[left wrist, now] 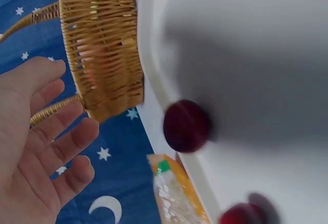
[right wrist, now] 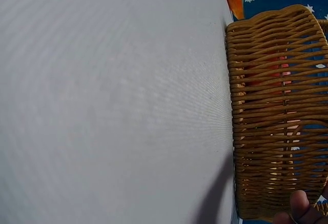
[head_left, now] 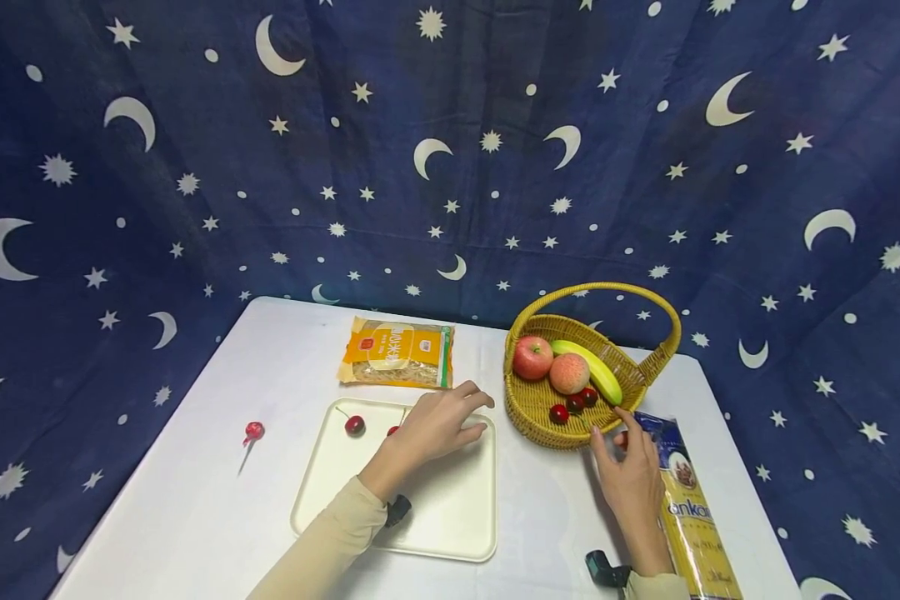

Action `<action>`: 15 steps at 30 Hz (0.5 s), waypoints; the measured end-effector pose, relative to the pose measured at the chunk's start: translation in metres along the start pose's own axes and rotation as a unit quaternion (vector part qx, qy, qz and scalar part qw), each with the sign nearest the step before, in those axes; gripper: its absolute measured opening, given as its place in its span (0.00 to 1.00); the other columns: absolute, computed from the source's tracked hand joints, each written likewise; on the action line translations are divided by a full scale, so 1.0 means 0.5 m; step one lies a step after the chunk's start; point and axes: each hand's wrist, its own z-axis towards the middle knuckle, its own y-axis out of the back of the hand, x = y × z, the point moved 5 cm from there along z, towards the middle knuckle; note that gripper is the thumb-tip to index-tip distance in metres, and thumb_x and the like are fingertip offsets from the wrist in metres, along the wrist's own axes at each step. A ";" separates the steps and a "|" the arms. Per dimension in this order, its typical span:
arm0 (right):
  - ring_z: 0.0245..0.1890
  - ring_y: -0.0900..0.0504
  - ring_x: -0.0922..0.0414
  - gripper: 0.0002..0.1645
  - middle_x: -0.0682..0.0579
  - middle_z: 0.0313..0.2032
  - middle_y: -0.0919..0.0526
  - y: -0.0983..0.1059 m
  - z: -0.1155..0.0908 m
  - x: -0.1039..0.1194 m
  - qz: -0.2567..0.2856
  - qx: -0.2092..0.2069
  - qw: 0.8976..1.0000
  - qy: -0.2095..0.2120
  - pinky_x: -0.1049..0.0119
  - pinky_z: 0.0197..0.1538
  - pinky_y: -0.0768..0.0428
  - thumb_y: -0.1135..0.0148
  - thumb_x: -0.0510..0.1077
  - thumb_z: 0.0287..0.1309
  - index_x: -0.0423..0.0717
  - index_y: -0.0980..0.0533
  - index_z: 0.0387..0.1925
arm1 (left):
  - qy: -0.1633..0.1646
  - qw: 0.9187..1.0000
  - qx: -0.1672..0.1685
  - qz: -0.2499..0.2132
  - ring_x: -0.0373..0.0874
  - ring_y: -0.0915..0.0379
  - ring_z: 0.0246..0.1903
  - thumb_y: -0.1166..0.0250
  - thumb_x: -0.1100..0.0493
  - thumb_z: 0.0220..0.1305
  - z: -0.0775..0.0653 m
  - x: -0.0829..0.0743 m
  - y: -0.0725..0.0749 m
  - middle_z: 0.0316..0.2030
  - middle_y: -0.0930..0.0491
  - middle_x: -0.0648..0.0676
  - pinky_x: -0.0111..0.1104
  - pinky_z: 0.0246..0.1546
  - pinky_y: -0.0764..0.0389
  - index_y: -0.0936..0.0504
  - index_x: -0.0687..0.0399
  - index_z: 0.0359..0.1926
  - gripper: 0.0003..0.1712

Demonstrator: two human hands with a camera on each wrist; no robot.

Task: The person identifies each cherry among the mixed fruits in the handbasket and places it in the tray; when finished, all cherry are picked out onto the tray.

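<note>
My left hand [head_left: 435,423] hovers over the white tray [head_left: 465,533], fingers spread and holding nothing. On the tray's far part lie two cherries, one cherry [head_left: 355,426] with its stem showing, the other [left wrist: 187,126] partly hidden by the left hand in the head view. My right hand [head_left: 630,471] is at the near right rim of the wicker basket [head_left: 528,421], thumb and forefinger apart, fingertips right at the rim. Inside the basket are an apple [head_left: 532,358], a peach [head_left: 570,373], a banana [head_left: 606,382] and three cherries [head_left: 559,414].
Behind the tray lies an orange noodle packet [head_left: 397,353]. To the right, partly beneath my right forearm, is a yellow and blue spaghetti pack [head_left: 693,517]. A red lollipop [head_left: 253,432] lies left of the tray. A starry blue curtain [head_left: 450,108] surrounds the table's far sides.
</note>
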 end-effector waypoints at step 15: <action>0.44 0.28 0.48 0.36 0.48 0.43 0.24 0.003 0.003 -0.002 0.001 0.008 1.000 0.005 0.56 0.42 0.35 0.35 0.60 0.71 0.54 0.30 0.74 | -0.058 0.997 0.044 -0.012 0.36 0.23 0.29 0.33 0.45 0.73 0.102 -0.084 0.003 0.47 0.16 0.43 0.30 0.28 0.23 0.15 0.39 0.58 0.16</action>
